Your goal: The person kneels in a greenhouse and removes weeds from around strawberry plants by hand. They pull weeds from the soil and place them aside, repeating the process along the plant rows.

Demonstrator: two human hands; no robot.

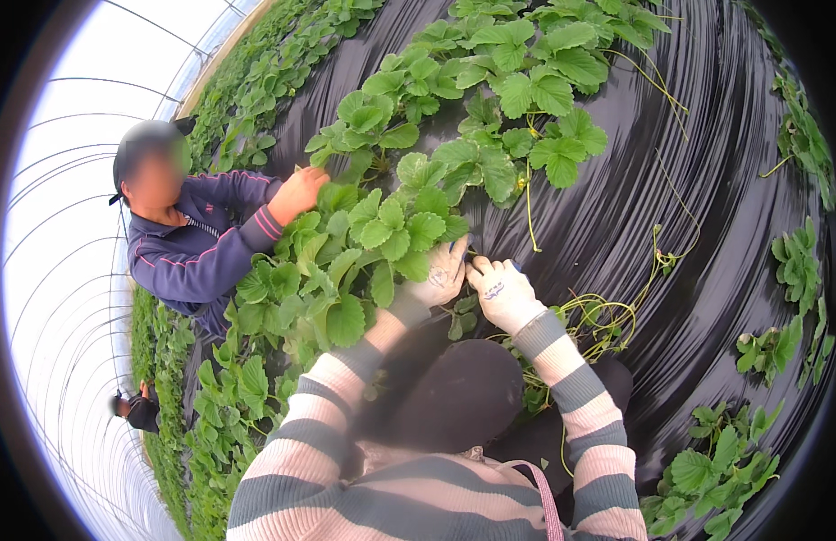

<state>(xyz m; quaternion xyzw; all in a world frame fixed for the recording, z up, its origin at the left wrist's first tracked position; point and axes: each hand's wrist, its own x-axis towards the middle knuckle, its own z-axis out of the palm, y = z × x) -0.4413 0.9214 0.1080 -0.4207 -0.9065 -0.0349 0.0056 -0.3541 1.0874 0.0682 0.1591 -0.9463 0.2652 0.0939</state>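
Note:
Both my hands wear white work gloves and meet low at the side of a strawberry plant point(391, 226). My left hand point(445, 270) reaches in under its leaves, which cover part of the fingers. Beside it, nearly touching, my right hand point(500, 291) has its fingers bent downward. What lies between the fingertips is hidden, so a grip on a stem cannot be made out. A small drooping leaf cluster point(463, 318) hangs just below the hands. Near my right wrist lies a heap of loose strawberry runners point(604, 321).
Black plastic mulch film point(715, 203) covers the ground, with further strawberry plants point(718, 463) at the right. Across the row a co-worker point(195, 230) reaches into the leaves. Another person point(140, 409) is farther off. The greenhouse's hooped plastic wall point(66, 223) curves along the left.

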